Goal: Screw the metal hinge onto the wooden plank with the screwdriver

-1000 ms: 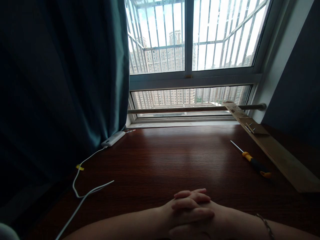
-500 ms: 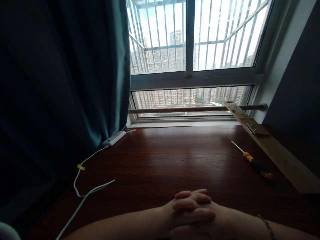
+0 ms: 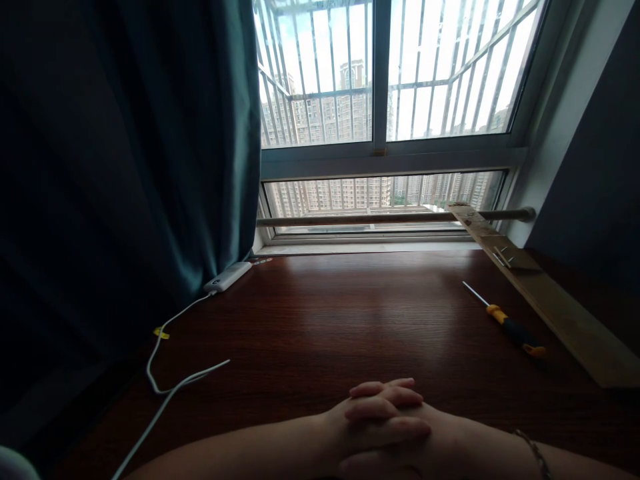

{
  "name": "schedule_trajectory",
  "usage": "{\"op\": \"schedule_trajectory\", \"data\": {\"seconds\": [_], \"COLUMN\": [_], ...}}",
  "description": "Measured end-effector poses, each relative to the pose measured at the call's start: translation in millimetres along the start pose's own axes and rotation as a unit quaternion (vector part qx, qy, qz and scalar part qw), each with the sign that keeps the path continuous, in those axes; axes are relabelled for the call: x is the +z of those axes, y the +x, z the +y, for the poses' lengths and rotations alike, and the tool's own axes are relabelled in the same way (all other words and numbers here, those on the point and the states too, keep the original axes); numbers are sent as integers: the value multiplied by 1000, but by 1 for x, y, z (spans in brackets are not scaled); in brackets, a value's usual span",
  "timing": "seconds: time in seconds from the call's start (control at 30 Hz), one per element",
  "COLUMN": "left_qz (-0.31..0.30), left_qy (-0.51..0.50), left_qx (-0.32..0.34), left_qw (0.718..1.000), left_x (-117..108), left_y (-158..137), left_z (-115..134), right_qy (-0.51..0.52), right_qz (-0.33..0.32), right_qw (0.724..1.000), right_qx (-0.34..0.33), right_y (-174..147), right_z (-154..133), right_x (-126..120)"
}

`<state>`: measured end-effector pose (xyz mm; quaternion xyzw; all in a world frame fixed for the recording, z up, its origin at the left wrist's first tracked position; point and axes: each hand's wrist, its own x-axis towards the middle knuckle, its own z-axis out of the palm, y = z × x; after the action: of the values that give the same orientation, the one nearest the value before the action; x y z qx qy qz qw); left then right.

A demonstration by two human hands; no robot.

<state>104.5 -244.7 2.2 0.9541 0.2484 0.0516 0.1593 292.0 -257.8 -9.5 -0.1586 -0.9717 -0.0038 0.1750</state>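
Note:
At the bottom of the view, my left hand [image 3: 337,427] and my right hand [image 3: 443,433] are clasped, their fingers interlaced, above or on the dark wooden table [image 3: 320,320]. Each hand grips only the other, and a bracelet circles my right wrist. To the right lies a screwdriver [image 3: 514,330] with a yellow and black handle, its shaft pointing away towards the window. Beyond it a long wooden plank [image 3: 560,310] slants over the table, its far end by the window rail. Several screws [image 3: 502,257] or nails show on a small piece of wood on the plank.
A white power strip or power bank [image 3: 229,277] sits at the back left beside a blue curtain [image 3: 220,167], with a white cable [image 3: 150,363] running towards me. A horizontal rail [image 3: 360,219] crosses in front of the barred window. Something pale [image 3: 15,463] shows at the lower left corner.

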Motion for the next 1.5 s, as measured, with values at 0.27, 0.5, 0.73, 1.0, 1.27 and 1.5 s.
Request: {"op": "schedule_trajectory", "data": {"seconds": [0.27, 0.5, 0.73, 1.0, 1.27, 1.5], "left_qz": [-20, -54, -18, -18, -39, -19], "left_qy": [-128, -141, -19, -12, -29, -98], "left_qx": [74, 5, -50, -35, -41, -80], "left_qw": [989, 989, 998, 999, 998, 992], "left_x": [-2, -16, 14, 25, 13, 11], "left_y": [5, 2, 19, 18, 17, 18], "left_z": [-3, 6, 8, 0, 3, 9], "right_qy": [15, 19, 16, 13, 20, 24], "right_qz": [-2, 2, -18, -13, -14, -18], "right_qw": [1000, 1000, 1000, 1000, 1000, 1000], "right_qx": [-1, 3, 8, 3, 1, 4], "right_y": [-1, -1, -3, -1, -3, -1], "right_z": [2, 0, 2, 0, 2, 1], "right_x": [5, 4, 7, 4, 6, 4]}}
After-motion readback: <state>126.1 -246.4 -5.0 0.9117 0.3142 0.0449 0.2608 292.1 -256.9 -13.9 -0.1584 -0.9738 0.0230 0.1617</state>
